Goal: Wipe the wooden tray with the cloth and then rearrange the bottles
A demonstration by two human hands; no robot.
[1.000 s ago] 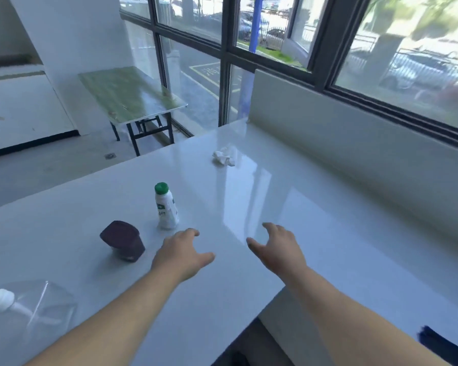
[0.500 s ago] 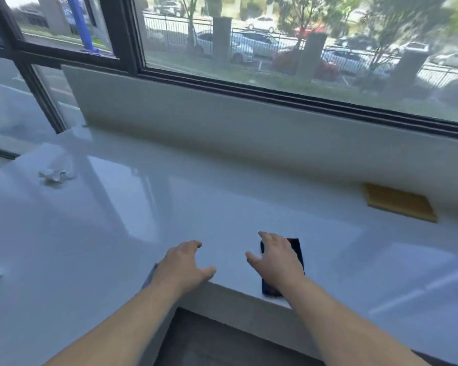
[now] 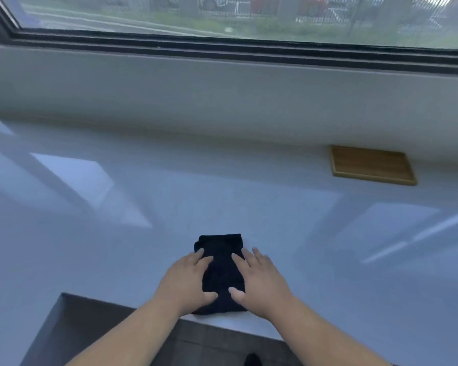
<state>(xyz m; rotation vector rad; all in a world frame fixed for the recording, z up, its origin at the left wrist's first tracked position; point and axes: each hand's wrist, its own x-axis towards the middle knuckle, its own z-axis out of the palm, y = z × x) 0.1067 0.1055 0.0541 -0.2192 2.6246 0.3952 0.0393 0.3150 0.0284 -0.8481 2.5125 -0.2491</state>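
I saw the dark folded cloth [image 3: 220, 270] lying at the near edge of the white counter [image 3: 117, 233], with the left hand [image 3: 187, 282] resting flat on its left side and the right hand [image 3: 259, 282] flat on its right side, fingers spread and not closed around anything. The wooden tray [image 3: 372, 165] sat far to the right against the low wall [image 3: 222, 96] under the window [image 3: 249, 19], well apart from the cloth, and I could see no bottles
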